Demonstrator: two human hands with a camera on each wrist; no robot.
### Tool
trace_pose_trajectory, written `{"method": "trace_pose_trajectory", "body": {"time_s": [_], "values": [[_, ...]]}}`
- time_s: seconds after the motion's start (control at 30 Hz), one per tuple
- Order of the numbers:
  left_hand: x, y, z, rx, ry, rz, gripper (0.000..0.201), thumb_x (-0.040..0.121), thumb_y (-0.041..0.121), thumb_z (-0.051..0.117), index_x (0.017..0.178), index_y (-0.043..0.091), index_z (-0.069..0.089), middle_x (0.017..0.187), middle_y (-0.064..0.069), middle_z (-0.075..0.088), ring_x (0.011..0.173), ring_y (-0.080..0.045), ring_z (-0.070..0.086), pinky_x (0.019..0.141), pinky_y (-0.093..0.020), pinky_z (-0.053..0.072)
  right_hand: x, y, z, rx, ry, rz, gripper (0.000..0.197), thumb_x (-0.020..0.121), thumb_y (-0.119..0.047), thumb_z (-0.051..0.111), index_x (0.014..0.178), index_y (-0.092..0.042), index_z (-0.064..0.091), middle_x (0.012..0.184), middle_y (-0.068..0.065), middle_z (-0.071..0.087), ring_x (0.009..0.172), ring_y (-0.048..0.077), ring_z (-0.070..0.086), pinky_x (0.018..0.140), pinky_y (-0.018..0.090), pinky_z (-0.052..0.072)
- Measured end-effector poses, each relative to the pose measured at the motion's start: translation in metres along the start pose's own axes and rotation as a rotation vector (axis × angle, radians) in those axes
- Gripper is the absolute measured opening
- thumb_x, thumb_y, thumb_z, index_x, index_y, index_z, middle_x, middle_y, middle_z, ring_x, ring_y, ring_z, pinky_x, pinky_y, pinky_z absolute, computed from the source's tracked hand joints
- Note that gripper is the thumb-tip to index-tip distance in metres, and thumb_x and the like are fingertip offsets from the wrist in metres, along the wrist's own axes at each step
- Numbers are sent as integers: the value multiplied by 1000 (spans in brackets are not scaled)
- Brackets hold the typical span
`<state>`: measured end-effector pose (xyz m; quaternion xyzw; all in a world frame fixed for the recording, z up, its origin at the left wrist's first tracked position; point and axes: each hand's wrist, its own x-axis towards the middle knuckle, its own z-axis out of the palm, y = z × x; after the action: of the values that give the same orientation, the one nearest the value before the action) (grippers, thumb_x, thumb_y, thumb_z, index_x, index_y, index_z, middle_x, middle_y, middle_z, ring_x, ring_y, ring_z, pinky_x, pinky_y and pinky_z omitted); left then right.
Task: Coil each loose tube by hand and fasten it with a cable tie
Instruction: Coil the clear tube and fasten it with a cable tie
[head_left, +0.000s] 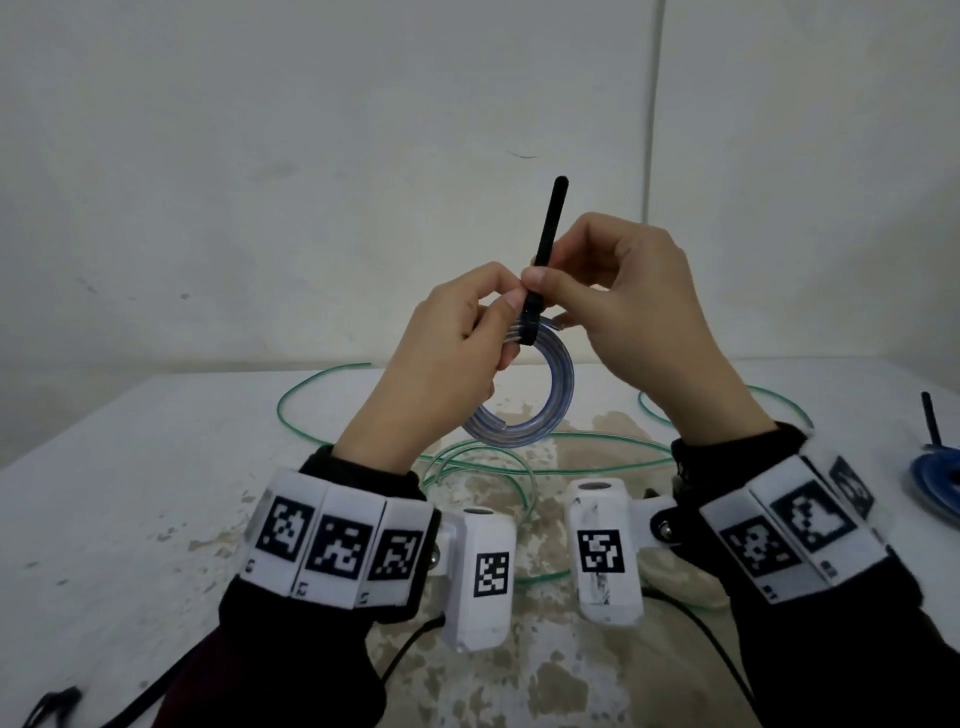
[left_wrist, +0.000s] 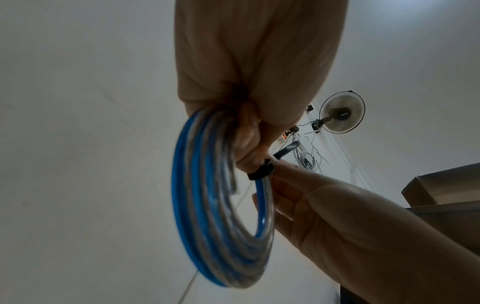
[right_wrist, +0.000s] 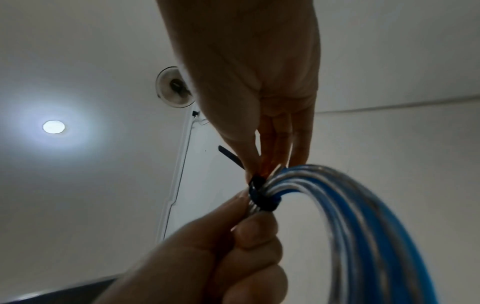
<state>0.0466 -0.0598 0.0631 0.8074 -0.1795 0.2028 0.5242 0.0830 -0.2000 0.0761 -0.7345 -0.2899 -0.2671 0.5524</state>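
White, worn bench (head_left: 130, 493) against a pale wall (head_left: 260, 156). My left hand (head_left: 447, 353) grips the blue coil (head_left: 550, 395); my right hand (head_left: 639, 312) pinches the cable tie (head_left: 548, 228), tail pointing up.

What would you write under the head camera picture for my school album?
Left hand holds a coiled blue tube while the right hand pulls a black cable tie tight around it, above the table.

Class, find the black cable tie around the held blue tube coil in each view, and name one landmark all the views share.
Head: cable tie centre, tail pointing up between both hands.
Left wrist: cable tie centre, band at the coil's top right.
Right wrist: cable tie centre, wrapping the bundled strands.
Shared landmark: the blue tube coil it wraps.
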Motion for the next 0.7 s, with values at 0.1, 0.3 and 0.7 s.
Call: {"method": "trace_pose_trajectory", "body": {"time_s": [0.1,0.3,0.7], "values": [[0,2,-3,45,7,54,20,101,15,40,92,1,53,55,-6,40,37,-8,29,43,-21,28,0,-3,3,-14,46,-32,18,82,-12,70,70,-15,56,74,2,68,70,16,68,59,43,57],[-3,9,-7,180,-34,158,21,100,15,42,84,7,52,52,4,43,41,-8,34,47,-22,30,0,0,5,-26,93,-6,14,84,-13,67,77,-6,57,73,-2,62,69,18,65,63,43,56],[-1,4,4,-104,11,-29,27,93,27,59,78,11,75,61,-4,53,45,-9,32,41,-12,28,3,-3,-12,61,-83,76,22,83,-11,71,69,-13,55,73,9,68,68,18,66,69,41,59]]}}
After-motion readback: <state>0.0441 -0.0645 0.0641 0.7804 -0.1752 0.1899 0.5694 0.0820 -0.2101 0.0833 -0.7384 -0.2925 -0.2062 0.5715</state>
